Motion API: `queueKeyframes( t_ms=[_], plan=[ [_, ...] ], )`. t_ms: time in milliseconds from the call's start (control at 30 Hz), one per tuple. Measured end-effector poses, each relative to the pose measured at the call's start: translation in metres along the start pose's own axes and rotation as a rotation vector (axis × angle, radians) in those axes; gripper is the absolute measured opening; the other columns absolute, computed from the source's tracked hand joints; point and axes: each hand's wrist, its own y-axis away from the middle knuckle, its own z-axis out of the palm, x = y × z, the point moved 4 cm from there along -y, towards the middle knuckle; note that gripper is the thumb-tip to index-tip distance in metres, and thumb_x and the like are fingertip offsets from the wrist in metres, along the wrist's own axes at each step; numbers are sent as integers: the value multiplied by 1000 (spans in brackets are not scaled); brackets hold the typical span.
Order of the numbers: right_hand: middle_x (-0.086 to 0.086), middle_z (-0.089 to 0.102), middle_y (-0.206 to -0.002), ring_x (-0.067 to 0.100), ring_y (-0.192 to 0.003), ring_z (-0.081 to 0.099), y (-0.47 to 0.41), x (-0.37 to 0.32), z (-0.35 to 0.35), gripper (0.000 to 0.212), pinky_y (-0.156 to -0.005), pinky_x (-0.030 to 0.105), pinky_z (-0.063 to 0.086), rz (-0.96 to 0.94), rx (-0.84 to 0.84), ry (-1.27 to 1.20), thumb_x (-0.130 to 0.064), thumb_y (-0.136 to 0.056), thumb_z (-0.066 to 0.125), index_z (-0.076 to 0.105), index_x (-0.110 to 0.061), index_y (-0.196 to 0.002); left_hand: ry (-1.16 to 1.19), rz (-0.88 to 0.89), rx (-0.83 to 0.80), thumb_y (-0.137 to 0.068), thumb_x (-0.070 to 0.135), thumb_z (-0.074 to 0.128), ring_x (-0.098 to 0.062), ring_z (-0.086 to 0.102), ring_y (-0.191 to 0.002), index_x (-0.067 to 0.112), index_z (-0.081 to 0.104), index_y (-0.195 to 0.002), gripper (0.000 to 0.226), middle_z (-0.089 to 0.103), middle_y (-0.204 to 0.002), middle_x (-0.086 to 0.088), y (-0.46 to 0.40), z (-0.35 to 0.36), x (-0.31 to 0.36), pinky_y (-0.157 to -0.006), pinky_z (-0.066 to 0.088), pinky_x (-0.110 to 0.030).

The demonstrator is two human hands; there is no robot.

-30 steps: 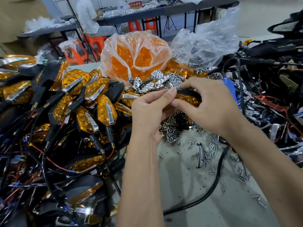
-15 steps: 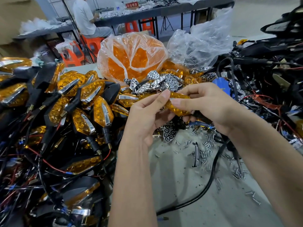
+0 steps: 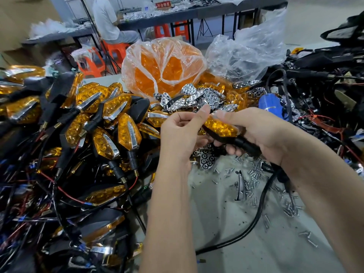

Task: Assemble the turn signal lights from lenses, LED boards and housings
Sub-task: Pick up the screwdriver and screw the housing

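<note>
Above the table's middle I hold one turn signal light [image 3: 221,128], amber lens up, black housing and stem below. My right hand [image 3: 254,131] grips it, thumb on the lens and fingers curled under the stem. My left hand [image 3: 181,134] pinches its left tip between thumb and forefinger. A pile of assembled amber lights [image 3: 110,123] with black wires fills the left. Chrome reflector pieces [image 3: 199,99] lie behind my hands.
A clear bag of amber lenses [image 3: 163,66] and another clear bag [image 3: 246,50] stand at the back. Black housings and wires [image 3: 325,85] are heaped on the right. Loose screws [image 3: 256,180] and a black cable [image 3: 258,213] lie on the grey table. A person [image 3: 110,20] sits at a far bench.
The light has turned in my hands: its amber lens now faces up and the black stem shows under my right hand. Both hands have dropped slightly toward me.
</note>
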Motion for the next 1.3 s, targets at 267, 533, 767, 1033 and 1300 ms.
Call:
queueKeyframes(
  t_ms=[267,533,767,1033,1300],
  plan=[
    [19,62,-65,18,-37,47,9,2,19,48,-34,20,33,70,-173,-111,-41,-113,34,62,-3,-105,404,54,-8,-106,66,29,-22,69,-61,23,67,-55,77,74,-73,-5,13,34,1,-56,55,-30],
    [11,72,-74,25,-54,72,12,-21,13,47,-50,40,59,-168,41,388,-51,-103,54,62,-5,-100,609,107,70,-110,55,30,-18,58,-57,17,52,-48,76,57,-61,0,9,26,-1,-67,50,-33],
    [0,68,-68,15,-60,69,22,-31,19,37,-60,41,59,-515,34,731,-42,-72,91,70,-18,-90,729,67,157,-110,54,33,-22,51,-54,16,46,-46,76,50,-60,-3,7,17,3,-59,47,-30],
    [10,73,-64,24,-58,76,15,-25,9,47,-52,34,62,-416,-15,416,-48,-71,82,69,-5,-87,641,79,37,-104,67,35,-17,58,-50,15,58,-51,79,59,-57,-4,7,25,4,-51,48,-22],
    [21,71,-65,35,-55,71,18,-38,13,61,-55,41,62,-419,40,292,-52,-90,69,69,8,-80,574,117,-329,-92,58,57,-17,70,-72,12,76,-111,54,75,-112,-9,24,48,14,-53,52,-26]
  ],
)
